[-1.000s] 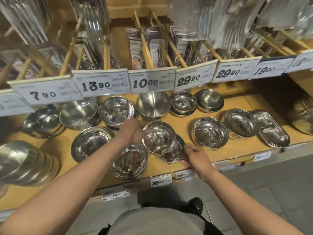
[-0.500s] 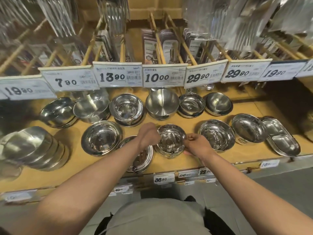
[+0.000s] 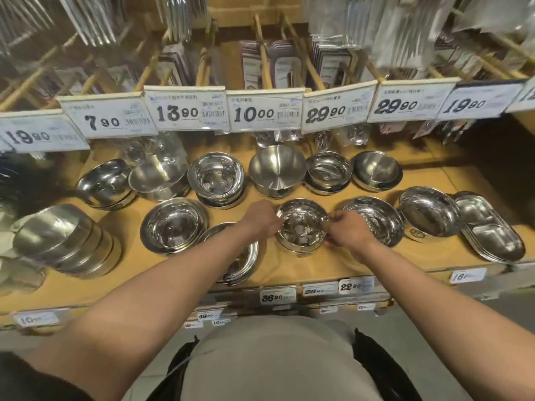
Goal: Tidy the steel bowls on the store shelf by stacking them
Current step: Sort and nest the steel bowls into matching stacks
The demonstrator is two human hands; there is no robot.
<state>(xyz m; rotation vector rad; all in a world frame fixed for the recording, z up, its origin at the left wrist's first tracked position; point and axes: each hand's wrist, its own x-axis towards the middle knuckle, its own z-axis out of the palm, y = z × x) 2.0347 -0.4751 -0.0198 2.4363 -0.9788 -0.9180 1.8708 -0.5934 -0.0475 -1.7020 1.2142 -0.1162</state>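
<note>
A small stack of shiny steel bowls (image 3: 301, 227) sits near the front of the wooden shelf (image 3: 318, 264). My left hand (image 3: 262, 219) grips its left rim and my right hand (image 3: 348, 228) pinches its right rim. A wide steel bowl stack (image 3: 240, 253) lies under my left forearm, partly hidden. More steel bowls stand around: one at front left (image 3: 172, 227), one behind it (image 3: 217, 178), a deep matte bowl (image 3: 276, 169) at the back, and a shallow bowl (image 3: 376, 218) to the right.
Price tags (image 3: 257, 114) hang on a rail above the bowls, with packaged utensils on hooks behind. Divided steel trays (image 3: 492, 230) lie at the far right. A tilted row of nested bowls (image 3: 63, 241) lies at the left. Shelf-edge labels (image 3: 278, 296) line the front.
The bowl in my left hand has come down onto the bowl my right hand was holding. Both hands now hold the rims of the joined stack, and the view has shifted.
</note>
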